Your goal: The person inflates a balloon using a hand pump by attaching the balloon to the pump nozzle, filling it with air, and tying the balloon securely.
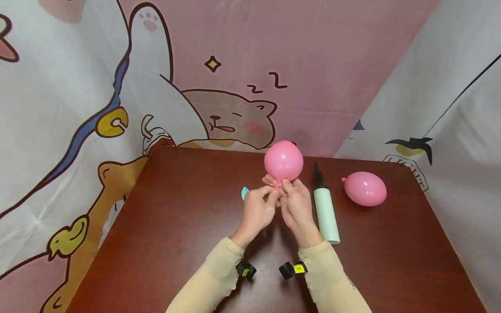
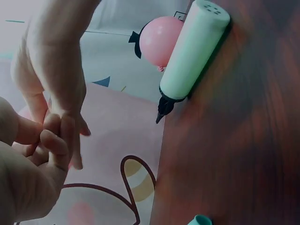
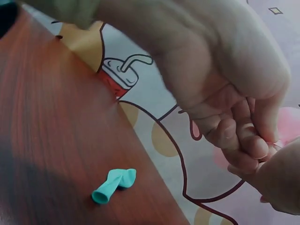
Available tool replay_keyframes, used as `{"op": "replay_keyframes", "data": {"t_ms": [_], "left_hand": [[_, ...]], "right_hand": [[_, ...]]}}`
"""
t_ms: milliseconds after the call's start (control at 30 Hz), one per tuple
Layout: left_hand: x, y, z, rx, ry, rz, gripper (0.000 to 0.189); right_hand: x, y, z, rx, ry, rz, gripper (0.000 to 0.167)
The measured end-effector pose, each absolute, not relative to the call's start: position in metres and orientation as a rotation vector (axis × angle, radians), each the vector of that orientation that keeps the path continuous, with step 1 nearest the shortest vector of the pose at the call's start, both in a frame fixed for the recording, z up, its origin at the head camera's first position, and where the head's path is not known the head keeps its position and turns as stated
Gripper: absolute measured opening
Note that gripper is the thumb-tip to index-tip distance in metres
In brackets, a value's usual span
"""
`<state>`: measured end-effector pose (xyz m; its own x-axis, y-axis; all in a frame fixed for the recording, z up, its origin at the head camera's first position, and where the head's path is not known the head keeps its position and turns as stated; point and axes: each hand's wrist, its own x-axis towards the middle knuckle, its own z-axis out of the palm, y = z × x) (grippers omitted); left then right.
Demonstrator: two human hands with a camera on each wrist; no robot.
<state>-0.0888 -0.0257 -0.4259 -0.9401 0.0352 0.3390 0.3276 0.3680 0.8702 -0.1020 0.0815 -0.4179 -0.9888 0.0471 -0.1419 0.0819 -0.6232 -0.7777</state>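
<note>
Both hands meet at the neck of an inflated pink balloon, raised above the table in the head view. My left hand pinches the neck from the left with curled fingers. From the other side, my right hand pinches it between thumb and fingers just under the round body. In the wrist views the fingers overlap, so much of the neck is hidden. The right wrist view shows a bit of the balloon behind the fingertips. A limp teal balloon lies on the table left of the hands.
A pale green hand pump with a black nozzle lies right of the right hand. Farther right rests a second inflated pink balloon, its neck tied. The brown table ends at a printed cloth backdrop.
</note>
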Motion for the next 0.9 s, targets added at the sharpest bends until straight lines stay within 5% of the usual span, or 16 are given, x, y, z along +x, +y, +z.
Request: {"op": "replay_keyframes", "data": {"t_ms": [633, 767, 900], "left_hand": [[-0.102, -0.029, -0.425, -0.056, -2.351, -1.536, 0.023], [-0.099, -0.023, -0.434, -0.114, -2.072, -1.518, 0.032], [-0.097, -0.018, -0.442, -0.219, -1.953, -1.419, 0.020]], "right_hand": [[-0.091, 0.073, -0.423, 0.168, 1.469, -2.864, 0.030], [-0.091, 0.069, -0.419, 0.181, 1.414, -2.888, 0.027], [-0.090, 0.065, -0.418, 0.207, 1.410, -2.881, 0.027]]}}
